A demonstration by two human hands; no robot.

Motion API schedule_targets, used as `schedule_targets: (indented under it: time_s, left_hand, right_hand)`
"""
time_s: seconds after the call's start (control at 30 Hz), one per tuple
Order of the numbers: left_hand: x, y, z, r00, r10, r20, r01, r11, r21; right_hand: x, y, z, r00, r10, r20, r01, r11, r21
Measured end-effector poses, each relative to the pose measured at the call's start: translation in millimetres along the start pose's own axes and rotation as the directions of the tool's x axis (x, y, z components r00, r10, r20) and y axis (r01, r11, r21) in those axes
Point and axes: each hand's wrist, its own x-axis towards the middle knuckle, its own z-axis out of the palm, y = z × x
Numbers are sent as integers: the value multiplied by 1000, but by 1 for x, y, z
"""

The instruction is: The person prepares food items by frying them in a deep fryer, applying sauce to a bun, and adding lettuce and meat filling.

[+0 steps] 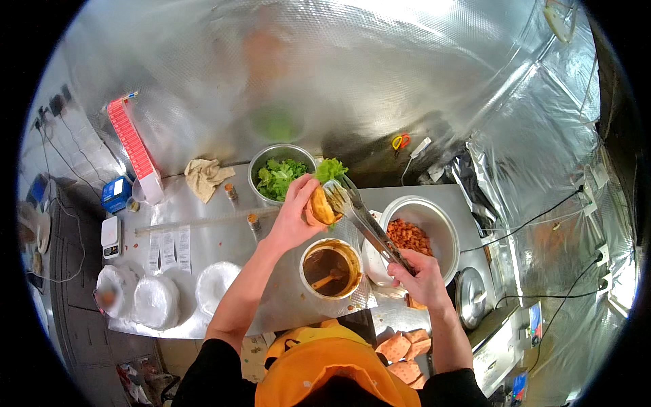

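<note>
My left hand (291, 218) is closed around a golden-brown split bun (324, 205), lifted above the middle of the steel table. In my right hand (422, 277) are metal tongs (371, 227), their tips touching or just over the bun's opening. A green lettuce leaf (331, 169) shows just beyond the bun; whether the tongs grip it cannot be made out. Behind my left hand stands a metal bowl (283, 148) of leafy greens (279, 178). Nearer me is a white tub (305, 279) of brown sauce with a spoon (328, 279) in it.
A large pot (445, 218) with reddish diced food (409, 235) stands right, beside a metal lid (470, 296). Plastic-covered bowls (156, 303), paper slips (168, 249), a scale (111, 237) and a cloth (205, 178) lie left. More patterned wrappers (405, 346) are near my right forearm.
</note>
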Motion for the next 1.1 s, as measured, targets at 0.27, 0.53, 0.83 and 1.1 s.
schedule_targets:
  time_s: [0.27,0.53,0.83,1.1]
  left_hand:
    - [9,7,8,1000,28,-13,-29,999,-33]
    - [11,7,23,992,122,-27,-122,993,-8]
    - [10,12,42,988,-137,-73,123,978,-170]
    - [-4,28,70,971,-237,-33,209,907,-365]
  right_hand:
    - [-7,12,3,996,9,-92,-26,982,-185]
    - [-8,10,0,989,17,-146,-27,998,-64]
    - [-21,5,3,975,155,-159,-118,967,225]
    - [-32,53,45,973,63,-223,-36,992,124]
